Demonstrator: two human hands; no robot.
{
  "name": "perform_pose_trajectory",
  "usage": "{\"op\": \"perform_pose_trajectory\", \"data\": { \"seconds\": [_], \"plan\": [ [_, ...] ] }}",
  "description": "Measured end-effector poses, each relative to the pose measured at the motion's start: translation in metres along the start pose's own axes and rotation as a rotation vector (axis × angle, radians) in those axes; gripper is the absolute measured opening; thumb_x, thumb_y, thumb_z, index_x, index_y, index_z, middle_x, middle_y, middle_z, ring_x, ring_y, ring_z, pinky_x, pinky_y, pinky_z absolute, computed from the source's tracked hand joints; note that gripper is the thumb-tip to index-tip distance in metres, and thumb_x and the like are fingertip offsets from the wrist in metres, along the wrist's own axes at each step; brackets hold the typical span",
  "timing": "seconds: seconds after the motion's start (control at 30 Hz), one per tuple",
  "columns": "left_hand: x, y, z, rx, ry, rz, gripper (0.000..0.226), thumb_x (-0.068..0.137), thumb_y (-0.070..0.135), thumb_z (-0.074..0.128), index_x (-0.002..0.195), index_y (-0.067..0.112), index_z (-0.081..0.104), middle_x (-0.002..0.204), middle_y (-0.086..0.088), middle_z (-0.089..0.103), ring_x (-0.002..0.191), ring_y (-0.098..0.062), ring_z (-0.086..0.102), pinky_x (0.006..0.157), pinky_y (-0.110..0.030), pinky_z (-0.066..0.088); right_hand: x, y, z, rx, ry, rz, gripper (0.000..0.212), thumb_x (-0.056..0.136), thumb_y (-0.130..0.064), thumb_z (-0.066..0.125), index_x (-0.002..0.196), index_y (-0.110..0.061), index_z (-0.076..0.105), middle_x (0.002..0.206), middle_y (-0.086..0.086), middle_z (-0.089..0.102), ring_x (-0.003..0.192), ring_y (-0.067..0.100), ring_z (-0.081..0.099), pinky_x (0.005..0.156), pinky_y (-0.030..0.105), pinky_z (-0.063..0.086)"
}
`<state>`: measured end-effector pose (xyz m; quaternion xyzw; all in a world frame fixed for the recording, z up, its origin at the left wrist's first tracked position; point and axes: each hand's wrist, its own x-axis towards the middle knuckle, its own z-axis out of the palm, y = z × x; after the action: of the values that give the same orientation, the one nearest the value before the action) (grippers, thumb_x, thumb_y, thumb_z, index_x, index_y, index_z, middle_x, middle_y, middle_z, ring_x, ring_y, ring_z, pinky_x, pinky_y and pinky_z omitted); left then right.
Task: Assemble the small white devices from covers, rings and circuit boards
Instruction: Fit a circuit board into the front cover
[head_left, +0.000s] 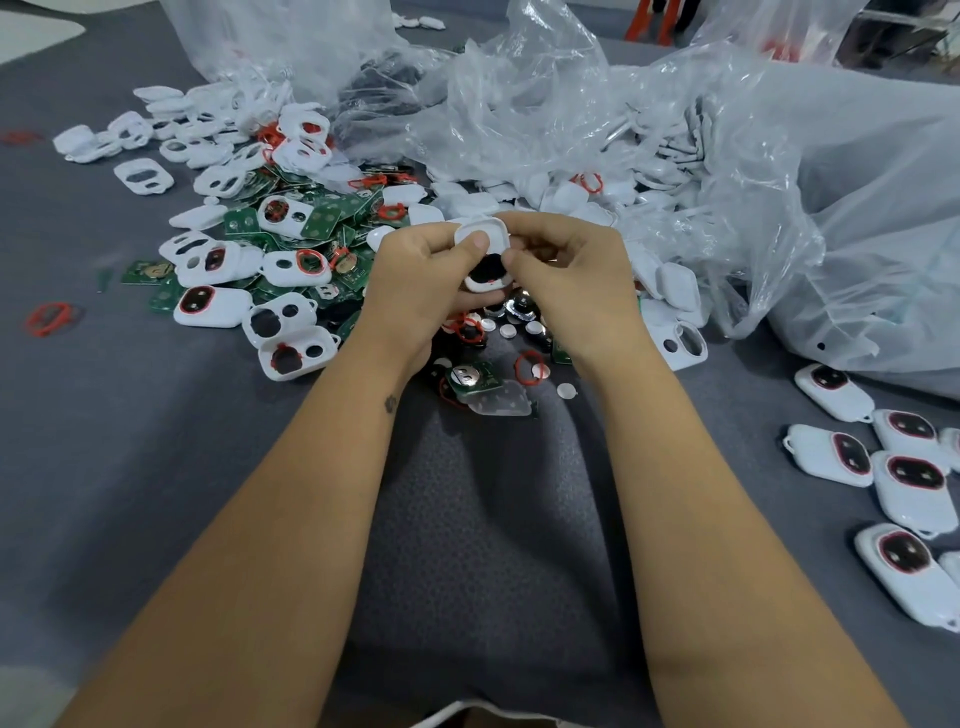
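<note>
1. both hands meet above the middle of a grey cloth-covered table (130, 467), gripping one small white device (485, 260) between them.
2. the left hand (421, 275) is closed on the device's left side, its thumb pressed flat on the white upper end.
3. the right hand (566, 270) is closed on the right side, its thumb tip touching the edge of the dark oval opening at the device's lower end.
4. just below the hands lie small round silver discs (506, 330), a loose red ring (527, 361) and a green circuit board (470, 376) with a round metal contact.
5. left of the hands is a heap of white covers (291, 343) with cut-out holes, mixed with more green boards and red rings.
6. at the right edge of the table sit finished devices (909, 478), each with a red-rimmed dark window.
7. crumpled clear plastic bags (727, 156) holding more white parts lie behind and to the right.
</note>
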<state>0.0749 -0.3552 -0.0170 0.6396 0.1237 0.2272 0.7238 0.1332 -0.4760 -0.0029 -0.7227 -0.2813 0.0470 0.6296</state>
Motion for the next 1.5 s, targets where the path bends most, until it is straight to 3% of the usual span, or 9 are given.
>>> {"op": "perform_pose_trajectory", "data": {
  "seconds": [0.2,0.4,0.57,0.8,0.93,1.07,1.2,1.3,1.5],
  "plan": [
    [0.001,0.001,-0.002,-0.140,-0.100,-0.066,0.021,0.100,0.006,0.048,0.099,0.005,0.069,0.091,-0.008,0.076,0.088,-0.020,0.073,0.070,-0.026,0.058,0.000,0.002,0.004,-0.030,0.063,0.025,0.018,0.083,-0.004,0.067,0.097,-0.014,0.073,0.085,0.000,0.072,0.073,0.007,0.062,0.066,0.021,0.052],
    [0.000,0.002,-0.004,-0.128,-0.112,-0.064,0.020,0.099,0.002,0.049,0.107,-0.001,0.067,0.094,-0.012,0.074,0.090,-0.021,0.072,0.078,-0.031,0.059,-0.001,-0.001,0.002,-0.045,0.127,0.030,0.014,0.082,-0.008,0.071,0.092,-0.016,0.076,0.094,0.003,0.072,0.089,0.017,0.068,0.085,0.040,0.056],
    [-0.003,0.004,0.004,-0.071,0.008,-0.021,0.018,0.098,0.000,0.050,0.106,0.001,0.066,0.060,0.007,0.068,0.051,-0.003,0.062,0.065,-0.024,0.060,-0.004,-0.004,0.005,-0.205,0.114,-0.078,0.015,0.083,-0.006,0.069,0.094,-0.013,0.078,0.087,0.002,0.061,0.082,0.011,0.061,0.076,0.023,0.050],
    [-0.006,0.003,0.010,-0.095,0.097,0.001,0.020,0.097,-0.003,0.051,0.094,0.003,0.069,0.068,0.002,0.072,0.066,-0.008,0.070,0.060,-0.021,0.057,-0.005,-0.002,0.009,-0.285,0.144,-0.146,0.016,0.083,-0.006,0.067,0.091,-0.014,0.078,0.077,-0.006,0.053,0.074,0.008,0.056,0.065,0.013,0.040],
    [-0.005,0.003,0.011,-0.102,0.105,0.001,0.020,0.097,-0.003,0.050,0.093,0.002,0.069,0.070,-0.001,0.073,0.070,-0.011,0.071,0.062,-0.023,0.057,-0.005,-0.003,0.010,-0.297,0.149,-0.161,0.018,0.083,-0.006,0.067,0.093,-0.016,0.078,0.084,0.003,0.059,0.078,0.013,0.060,0.069,0.021,0.046],
    [-0.005,0.006,0.006,-0.034,0.014,-0.018,0.018,0.098,-0.001,0.049,0.092,0.003,0.066,0.052,0.007,0.065,0.051,-0.004,0.064,0.059,-0.020,0.057,-0.004,-0.004,0.007,-0.260,0.111,-0.048,0.017,0.086,-0.012,0.065,0.096,-0.018,0.077,0.091,-0.005,0.065,0.085,0.006,0.062,0.079,0.022,0.050],
    [-0.002,0.006,0.001,-0.002,-0.040,-0.083,0.014,0.097,0.003,0.054,0.094,0.002,0.068,0.059,0.004,0.069,0.057,-0.008,0.068,0.064,-0.027,0.061,-0.003,-0.004,0.005,-0.155,0.115,0.053,0.023,0.091,-0.012,0.057,0.108,-0.016,0.072,0.098,0.000,0.072,0.094,0.017,0.067,0.091,0.040,0.053],
    [0.001,0.006,0.000,-0.073,-0.013,-0.137,0.014,0.096,0.003,0.055,0.091,0.002,0.068,0.076,-0.008,0.075,0.076,-0.023,0.074,0.062,-0.025,0.059,-0.002,-0.003,0.004,-0.008,0.138,0.109,0.026,0.089,-0.006,0.055,0.106,-0.015,0.072,0.097,0.004,0.073,0.093,0.021,0.069,0.090,0.044,0.055],
    [0.002,0.004,-0.001,-0.080,-0.027,-0.130,0.019,0.096,0.005,0.052,0.092,0.007,0.070,0.084,-0.008,0.077,0.079,-0.021,0.075,0.063,-0.025,0.058,-0.002,0.000,0.006,-0.102,0.064,0.034,0.020,0.081,-0.007,0.070,0.096,-0.019,0.073,0.075,-0.003,0.060,0.063,0.007,0.052,0.064,0.023,0.048]
  ]
}}
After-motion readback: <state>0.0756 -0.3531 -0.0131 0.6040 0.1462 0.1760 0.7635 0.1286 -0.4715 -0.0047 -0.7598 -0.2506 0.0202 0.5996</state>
